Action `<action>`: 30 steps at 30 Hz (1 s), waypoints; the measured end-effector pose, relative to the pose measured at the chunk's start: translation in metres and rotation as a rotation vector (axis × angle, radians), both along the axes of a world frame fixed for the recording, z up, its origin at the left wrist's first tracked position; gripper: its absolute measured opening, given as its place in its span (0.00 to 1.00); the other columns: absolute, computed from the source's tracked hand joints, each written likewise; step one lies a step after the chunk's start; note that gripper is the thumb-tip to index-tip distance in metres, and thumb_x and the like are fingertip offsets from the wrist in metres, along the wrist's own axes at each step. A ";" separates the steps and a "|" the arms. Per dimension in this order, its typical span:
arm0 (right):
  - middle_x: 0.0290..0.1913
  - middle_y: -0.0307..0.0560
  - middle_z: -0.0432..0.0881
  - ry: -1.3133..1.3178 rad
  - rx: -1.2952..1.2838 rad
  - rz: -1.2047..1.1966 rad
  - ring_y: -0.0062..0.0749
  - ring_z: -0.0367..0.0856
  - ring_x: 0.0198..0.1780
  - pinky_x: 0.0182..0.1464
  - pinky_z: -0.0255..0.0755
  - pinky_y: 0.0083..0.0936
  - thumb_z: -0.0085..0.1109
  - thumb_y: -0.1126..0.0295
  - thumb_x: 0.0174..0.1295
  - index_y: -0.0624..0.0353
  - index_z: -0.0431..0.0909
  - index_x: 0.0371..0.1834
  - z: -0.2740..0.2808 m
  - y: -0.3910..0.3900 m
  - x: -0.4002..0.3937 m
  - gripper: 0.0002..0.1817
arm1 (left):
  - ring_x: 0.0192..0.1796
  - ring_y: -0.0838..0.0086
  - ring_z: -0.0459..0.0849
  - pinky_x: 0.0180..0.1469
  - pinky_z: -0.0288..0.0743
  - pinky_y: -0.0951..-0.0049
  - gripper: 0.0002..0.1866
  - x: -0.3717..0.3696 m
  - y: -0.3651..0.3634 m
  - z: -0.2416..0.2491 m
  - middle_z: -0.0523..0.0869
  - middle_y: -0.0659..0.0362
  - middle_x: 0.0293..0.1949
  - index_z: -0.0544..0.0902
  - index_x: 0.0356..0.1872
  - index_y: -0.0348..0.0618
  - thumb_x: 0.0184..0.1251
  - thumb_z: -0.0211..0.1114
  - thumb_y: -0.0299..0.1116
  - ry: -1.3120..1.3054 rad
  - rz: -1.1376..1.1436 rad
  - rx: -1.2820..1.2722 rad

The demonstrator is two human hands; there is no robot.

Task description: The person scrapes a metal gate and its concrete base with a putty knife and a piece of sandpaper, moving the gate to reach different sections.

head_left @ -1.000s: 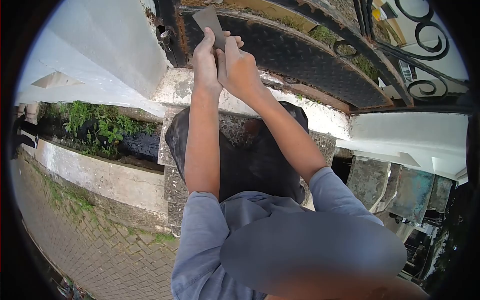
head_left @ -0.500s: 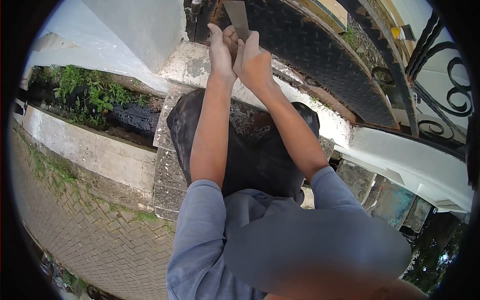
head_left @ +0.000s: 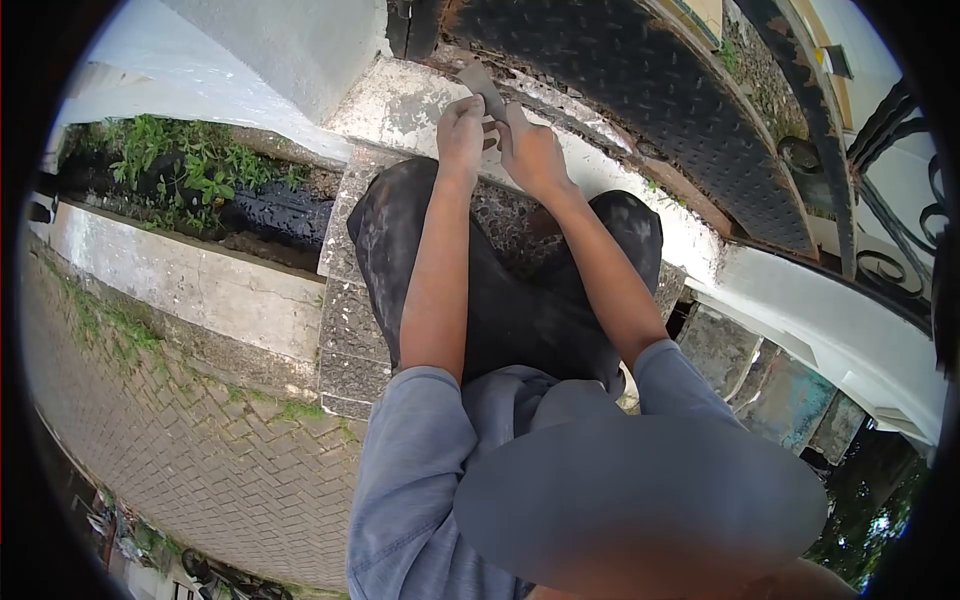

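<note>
A putty knife [head_left: 482, 88] with a flat, greyish blade points up and left over the flaking white ledge. Its lower end is in my right hand [head_left: 535, 158], whose closed fingers hide the handle. Beside it, my left hand [head_left: 462, 138] has its fingers curled against the side of the blade, with some fingertips showing between the two hands. The white ledge [head_left: 400, 105] with peeling paint lies just beyond my hands, below a rusty-edged black metal gate [head_left: 600, 75].
My bent knees, in dark trousers [head_left: 400, 225], are over a rough stone slab [head_left: 350, 345]. To the left runs a drain [head_left: 275, 220] with dark water and green plants [head_left: 185, 165]. Brick paving [head_left: 220, 480] lies behind it. A white wall [head_left: 280, 60] rises at upper left.
Both hands have come down toward my knees with the putty knife, off the gate and over the ledge. My left hand's raised thumb has folded in, and its fingers have closed near the blade.
</note>
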State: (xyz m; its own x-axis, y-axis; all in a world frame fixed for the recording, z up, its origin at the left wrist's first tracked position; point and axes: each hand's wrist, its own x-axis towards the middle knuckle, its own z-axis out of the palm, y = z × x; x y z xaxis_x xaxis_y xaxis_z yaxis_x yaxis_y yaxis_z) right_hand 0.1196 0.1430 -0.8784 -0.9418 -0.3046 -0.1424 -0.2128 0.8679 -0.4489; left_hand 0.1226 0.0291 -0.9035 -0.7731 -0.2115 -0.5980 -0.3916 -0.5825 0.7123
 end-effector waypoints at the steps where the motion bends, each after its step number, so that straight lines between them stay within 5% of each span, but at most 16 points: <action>1: 0.28 0.65 0.82 0.016 0.025 0.003 0.67 0.82 0.34 0.37 0.73 0.56 0.50 0.67 0.70 0.60 0.67 0.48 0.004 0.003 -0.005 0.10 | 0.44 0.67 0.84 0.49 0.78 0.66 0.16 -0.003 -0.004 -0.011 0.85 0.56 0.42 0.81 0.48 0.37 0.73 0.60 0.41 0.008 -0.008 -0.005; 3: 0.30 0.65 0.83 0.027 0.057 0.000 0.68 0.82 0.34 0.37 0.74 0.56 0.49 0.65 0.71 0.59 0.69 0.48 0.011 0.012 -0.008 0.11 | 0.46 0.58 0.84 0.50 0.78 0.60 0.14 -0.006 -0.022 -0.038 0.83 0.48 0.48 0.80 0.49 0.36 0.68 0.60 0.34 0.134 -0.018 -0.955; 4: 0.31 0.65 0.83 0.032 0.094 0.012 0.69 0.82 0.35 0.37 0.75 0.55 0.48 0.63 0.71 0.59 0.70 0.49 0.013 0.017 -0.010 0.12 | 0.46 0.58 0.84 0.50 0.78 0.60 0.14 -0.007 -0.028 -0.043 0.83 0.48 0.48 0.80 0.49 0.36 0.68 0.60 0.34 0.146 -0.026 -0.959; 6: 0.32 0.63 0.84 -0.031 0.046 0.003 0.65 0.83 0.34 0.36 0.76 0.52 0.48 0.64 0.71 0.60 0.71 0.49 -0.007 0.036 -0.016 0.12 | 0.49 0.51 0.83 0.54 0.76 0.55 0.14 0.002 -0.039 -0.036 0.83 0.44 0.49 0.81 0.47 0.35 0.63 0.61 0.32 0.211 -0.208 -1.539; 7: 0.33 0.62 0.84 -0.093 0.001 0.005 0.60 0.85 0.33 0.35 0.77 0.49 0.48 0.64 0.71 0.60 0.72 0.50 -0.021 0.046 -0.015 0.12 | 0.49 0.51 0.83 0.54 0.76 0.55 0.14 0.004 -0.047 -0.036 0.83 0.44 0.49 0.81 0.47 0.35 0.63 0.61 0.32 0.214 -0.224 -1.538; 8: 0.31 0.56 0.83 -0.485 -0.199 -0.203 0.44 0.85 0.28 0.30 0.78 0.40 0.47 0.65 0.73 0.64 0.74 0.45 0.003 0.034 -0.011 0.12 | 0.49 0.51 0.84 0.53 0.77 0.55 0.13 0.006 -0.054 -0.038 0.84 0.44 0.48 0.82 0.46 0.36 0.63 0.61 0.32 0.200 -0.284 -1.593; 9: 0.31 0.56 0.83 -0.489 -0.207 -0.223 0.44 0.85 0.28 0.30 0.78 0.40 0.47 0.65 0.73 0.64 0.74 0.45 0.003 0.026 -0.009 0.12 | 0.50 0.51 0.84 0.53 0.78 0.55 0.13 0.005 -0.057 -0.029 0.84 0.44 0.48 0.82 0.46 0.36 0.63 0.61 0.32 0.192 -0.345 -1.650; 11: 0.24 0.41 0.74 -0.763 -0.478 -0.336 0.26 0.77 0.24 0.23 0.72 0.27 0.47 0.64 0.75 0.64 0.72 0.38 -0.002 0.008 -0.008 0.13 | 0.49 0.50 0.84 0.48 0.79 0.54 0.12 0.008 -0.058 -0.019 0.84 0.41 0.48 0.83 0.44 0.36 0.64 0.61 0.31 0.097 -0.383 -1.505; 13: 0.26 0.43 0.74 -0.993 -0.694 -0.374 0.28 0.75 0.22 0.21 0.72 0.28 0.47 0.66 0.76 0.64 0.71 0.37 -0.018 -0.019 -0.015 0.12 | 0.45 0.47 0.85 0.43 0.79 0.54 0.12 0.013 -0.059 -0.021 0.84 0.40 0.46 0.82 0.43 0.33 0.64 0.61 0.32 0.009 -0.220 -1.222; 18: 0.26 0.43 0.74 -0.772 -0.934 -0.662 0.29 0.75 0.22 0.22 0.74 0.27 0.45 0.68 0.75 0.62 0.72 0.35 -0.046 -0.092 -0.023 0.12 | 0.35 0.48 0.86 0.40 0.78 0.57 0.13 0.025 -0.048 -0.052 0.87 0.44 0.32 0.80 0.36 0.29 0.66 0.62 0.33 0.098 0.131 -1.194; 21: 0.26 0.44 0.74 -0.948 -1.057 -0.604 0.29 0.76 0.22 0.23 0.76 0.27 0.45 0.67 0.75 0.62 0.72 0.36 -0.021 -0.078 -0.012 0.12 | 0.21 0.74 0.76 0.21 0.68 0.73 0.16 0.015 -0.069 -0.037 0.79 0.58 0.24 0.78 0.34 0.39 0.75 0.56 0.43 -0.129 -0.140 -0.036; 22: 0.27 0.45 0.75 -1.020 -1.008 -0.631 0.29 0.77 0.21 0.23 0.77 0.26 0.45 0.68 0.73 0.64 0.71 0.39 -0.016 -0.071 -0.009 0.09 | 0.13 0.82 0.65 0.13 0.54 0.79 0.17 0.017 -0.062 -0.018 0.70 0.65 0.17 0.76 0.29 0.45 0.77 0.53 0.44 -0.181 -0.136 0.109; 25: 0.27 0.46 0.75 -1.004 -0.831 -0.630 0.30 0.77 0.21 0.23 0.77 0.26 0.44 0.71 0.71 0.65 0.69 0.42 -0.005 -0.066 0.006 0.07 | 0.08 0.78 0.61 0.09 0.50 0.75 0.20 0.011 -0.048 -0.003 0.66 0.67 0.12 0.73 0.22 0.47 0.77 0.53 0.44 -0.309 -0.261 -0.186; 29: 0.28 0.47 0.76 -0.971 -0.919 -0.645 0.31 0.79 0.23 0.23 0.78 0.28 0.44 0.75 0.69 0.69 0.67 0.46 0.000 -0.080 -0.021 0.08 | 0.08 0.76 0.60 0.07 0.51 0.69 0.18 -0.020 -0.077 -0.028 0.66 0.63 0.12 0.70 0.23 0.45 0.76 0.51 0.39 -0.276 -0.313 0.087; 30: 0.33 0.49 0.78 -1.087 -1.021 -0.607 0.31 0.80 0.25 0.24 0.79 0.29 0.45 0.75 0.70 0.70 0.62 0.58 0.000 -0.074 -0.029 0.17 | 0.10 0.74 0.65 0.08 0.56 0.68 0.17 -0.022 -0.076 -0.031 0.70 0.61 0.14 0.73 0.26 0.41 0.77 0.50 0.39 -0.260 -0.288 0.066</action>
